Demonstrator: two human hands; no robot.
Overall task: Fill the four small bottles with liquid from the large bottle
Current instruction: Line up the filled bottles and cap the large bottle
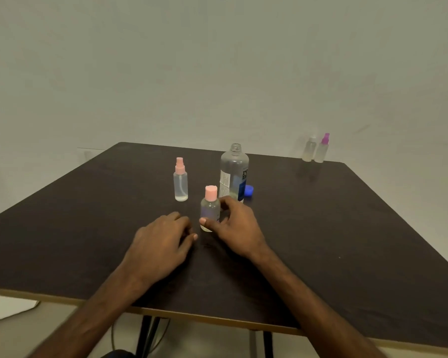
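Dark brown bench (347,228) carries everything I can see from the head view. My right grip (237,226) pinches the small clear bottle with the pink flip cap (210,208) between thumb and curled fingers. That bottle stands upright near the front middle of the bench, its cap on; what it holds I cannot tell. My left grip (163,241) lies palm down just beside it, loosely bent and holding nothing.

Right behind the held bottle stands the large clear bottle with a white and blue label (233,174), its neck uncapped and its liquid level unclear to me. A round blue cap (248,191) lies on the bench at its right side. To the left, apart, the small clear spray bottle with a pink pump (180,183) stands upright with a shallow layer of clear liquid at the bottom.

At the far right corner, side by side, stand a small white-topped bottle (309,149) and a small magenta-topped spray bottle (322,149), both too blurred to read their contents.

I count four small bottles, one large bottle and one loose cap.
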